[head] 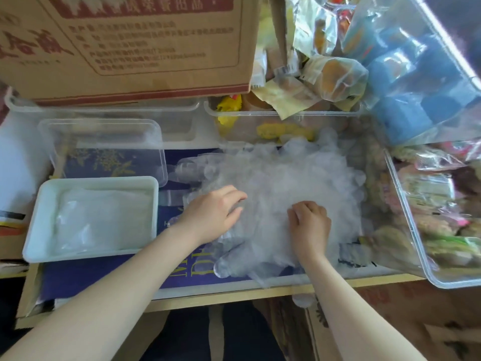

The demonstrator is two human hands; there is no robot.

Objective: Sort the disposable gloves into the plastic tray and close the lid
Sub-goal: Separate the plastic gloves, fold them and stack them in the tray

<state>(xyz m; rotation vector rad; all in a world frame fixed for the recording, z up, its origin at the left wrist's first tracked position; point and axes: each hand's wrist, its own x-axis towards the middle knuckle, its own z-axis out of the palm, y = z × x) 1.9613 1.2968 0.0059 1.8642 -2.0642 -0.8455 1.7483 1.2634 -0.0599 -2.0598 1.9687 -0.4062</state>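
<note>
1. Nearest the viewer, both bare forearms reach forward onto a heap of clear disposable gloves (281,194), which lies on a dark blue printed sheet (109,277) over a low wooden-edged surface.
2. The left hand (213,214) rests on the left part of the heap, fingers fairly straight and pointing right, pressing on the thin plastic; whether any glove is pinched under them cannot be told.
3. The right hand (309,222) sits on the heap just right of the left hand, fingers curled down into the film, apparently pinching a bit of glove.
4. Left of the heap, a white plastic tray (33,230) stands on the blue sheet; inside it lies a flattened stack of clear gloves (104,217) covering most of its floor.
5. Just behind that tray, a clear plastic lid (104,131) lies on the sheet, its near edge by the tray's far rim.
6. Right of the heap, a large clear bin (406,204) tilts outward, packed with wrapped snack packets (437,204).
7. Behind the heap, another clear bin (260,114) holds yellow packets and wrapped buns (335,79) piled above its rim.
8. Far left behind the lid, a brown cardboard box (130,48) with red printing sits atop a clear bin.
9. Far right, a clear bag of blue items (416,82) leans over the snack bin.
</note>
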